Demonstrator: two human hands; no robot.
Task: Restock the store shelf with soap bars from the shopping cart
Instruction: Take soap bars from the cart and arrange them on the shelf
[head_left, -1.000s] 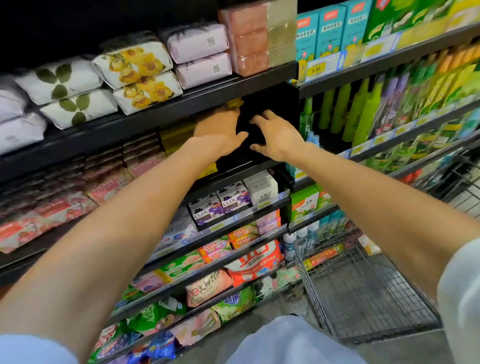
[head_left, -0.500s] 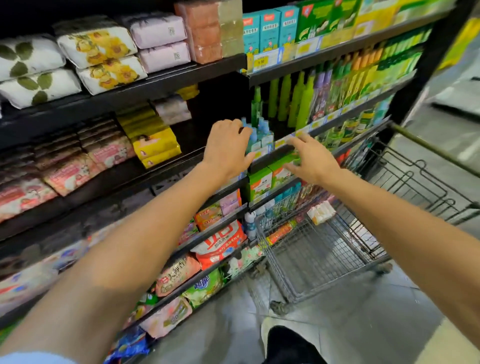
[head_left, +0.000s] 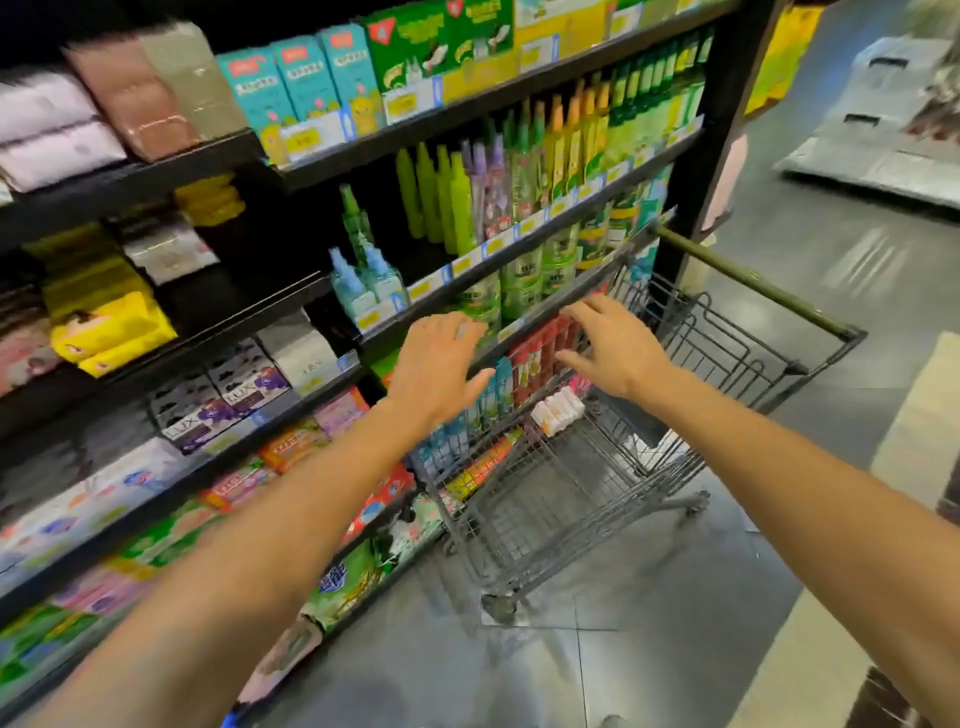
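Both my hands hover empty in front of the shelving, fingers spread. My left hand is over the edge of a mid shelf. My right hand reaches above the near end of the grey wire shopping cart. A pack of white soap bars lies in the cart against its shelf-side wall. On the shelf to the left stand yellow soap packs and dark boxed soap bars.
Green and purple bottles fill the shelves right of the soap section. Teal boxes stand on the top shelf. The cart handle points toward the open grey aisle floor. Bagged goods line the lowest shelves.
Both hands drew back from the dark shelf gap and swung right and down toward the cart. The view turned right, so the cart came fully into sight.
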